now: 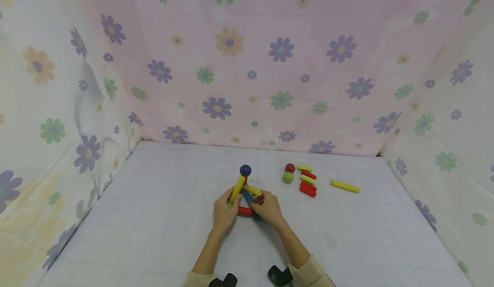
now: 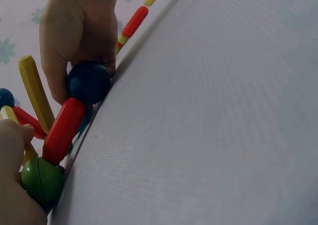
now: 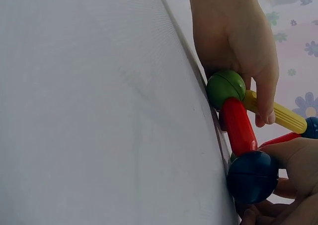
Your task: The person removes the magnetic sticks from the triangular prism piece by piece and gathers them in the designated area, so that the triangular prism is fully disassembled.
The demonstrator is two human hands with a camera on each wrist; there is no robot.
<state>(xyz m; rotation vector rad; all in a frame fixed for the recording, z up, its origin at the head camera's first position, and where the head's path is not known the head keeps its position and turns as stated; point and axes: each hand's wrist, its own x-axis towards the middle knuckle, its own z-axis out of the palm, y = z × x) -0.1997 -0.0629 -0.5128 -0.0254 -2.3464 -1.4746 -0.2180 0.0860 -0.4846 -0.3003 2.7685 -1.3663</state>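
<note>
A frame of toy building rods and balls stands on the table in front of me. My left hand grips the long yellow rod near its lower end, by a green ball. A dark blue ball tops that rod. Low in front, a red rod joins the green ball to another dark blue ball. My right hand holds the blue rod beside this lower ball, its fingers partly hidden. A second yellow rod sticks out from the frame, near the right fingers.
Right of the frame lie a red ball, a green ball and several short red and yellow-green rods. Farther right is one long yellow rod. Flowered cloth walls the table at the back and sides.
</note>
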